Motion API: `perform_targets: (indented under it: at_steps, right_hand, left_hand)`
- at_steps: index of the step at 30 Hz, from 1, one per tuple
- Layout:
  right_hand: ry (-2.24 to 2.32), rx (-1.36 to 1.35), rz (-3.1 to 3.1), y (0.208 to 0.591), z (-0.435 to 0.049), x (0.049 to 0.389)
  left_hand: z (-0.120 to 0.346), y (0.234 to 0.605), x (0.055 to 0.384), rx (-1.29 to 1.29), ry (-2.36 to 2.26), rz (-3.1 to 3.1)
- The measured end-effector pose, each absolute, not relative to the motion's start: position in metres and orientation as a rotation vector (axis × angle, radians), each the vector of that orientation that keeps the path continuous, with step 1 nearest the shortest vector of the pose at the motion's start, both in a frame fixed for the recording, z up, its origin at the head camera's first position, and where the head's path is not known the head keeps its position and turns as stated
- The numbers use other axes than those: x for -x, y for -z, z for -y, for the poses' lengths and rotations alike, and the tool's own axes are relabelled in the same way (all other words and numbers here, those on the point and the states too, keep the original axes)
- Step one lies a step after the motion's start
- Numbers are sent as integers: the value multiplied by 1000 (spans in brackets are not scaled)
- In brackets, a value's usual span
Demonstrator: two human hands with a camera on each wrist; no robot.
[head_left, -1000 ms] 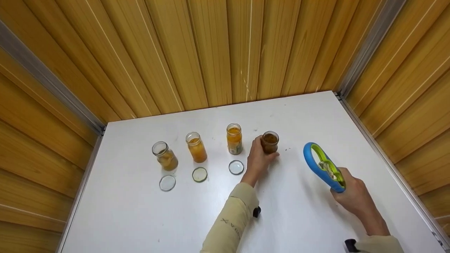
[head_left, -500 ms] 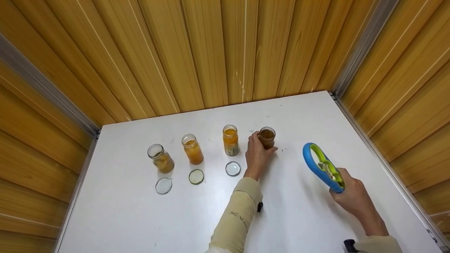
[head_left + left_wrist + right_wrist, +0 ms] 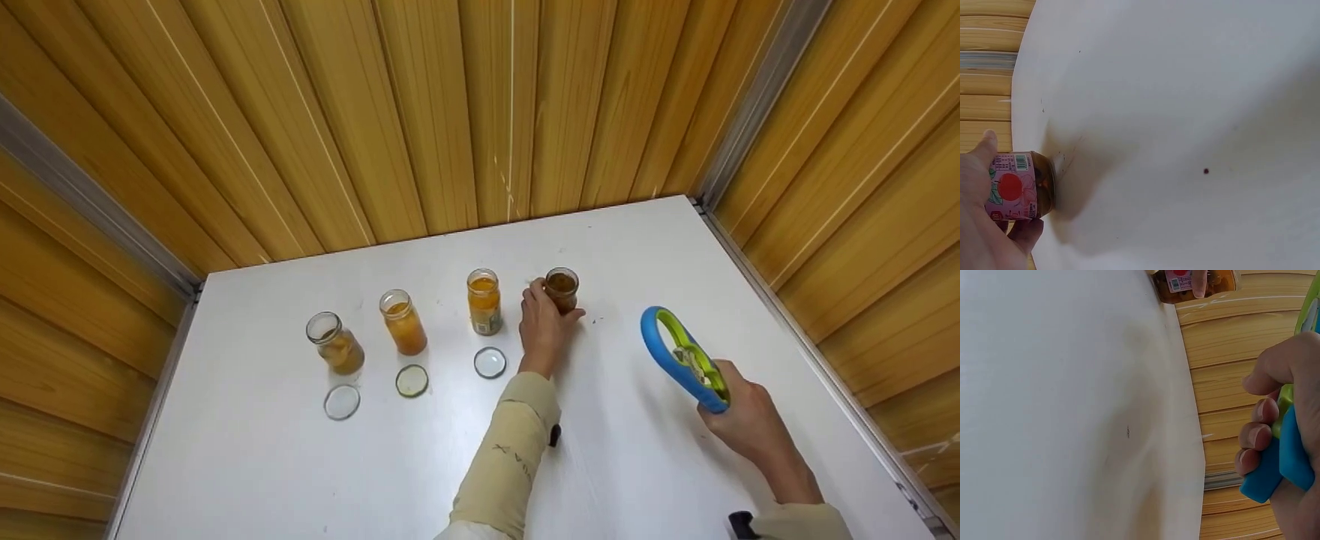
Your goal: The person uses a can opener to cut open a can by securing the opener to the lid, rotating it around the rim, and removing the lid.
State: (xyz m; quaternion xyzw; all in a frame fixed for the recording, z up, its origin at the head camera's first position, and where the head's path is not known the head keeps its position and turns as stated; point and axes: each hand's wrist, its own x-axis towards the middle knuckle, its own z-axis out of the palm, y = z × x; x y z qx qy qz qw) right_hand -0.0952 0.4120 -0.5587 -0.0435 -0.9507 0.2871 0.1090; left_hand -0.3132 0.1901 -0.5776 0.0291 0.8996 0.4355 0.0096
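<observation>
My left hand grips a small open glass jar of dark brown contents, which stands upright at the right end of a row of jars. In the left wrist view, the jar's pink label shows a red fruit, with thumb and fingers on either side of it. My right hand holds a blue and green jar opener by its handles, raised over the right part of the table. A pale patterned piece shows inside the opener's loop. The right wrist view has my fingers curled round the blue handles.
Several more open glass jars stand leftward: one with orange contents, a cloudy orange one and one with yellowish pieces. A lid lies before each of these. Wood-look walls enclose the white table.
My left hand has shifted the brown jar slightly away from me, toward the back of the table. The right hand keeps its hold on the opener. The head view has shifted a little.
</observation>
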Motion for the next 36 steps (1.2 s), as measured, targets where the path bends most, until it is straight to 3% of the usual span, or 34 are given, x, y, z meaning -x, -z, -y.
perform_targets:
  at_steps: [13, 21, 36]
  right_hand:
    - [-845, 77, 2732, 557, -409, 91]
    - [-836, 60, 2729, 554, -405, 90]
    - [-843, 20, 2751, 544, -390, 92]
  left_hand:
    - [-185, 555, 300, -16, -1343, -2637]
    - [-170, 539, 269, -122, -1479, -2449]
    - [-115, 528, 233, -324, -1278, -2192]
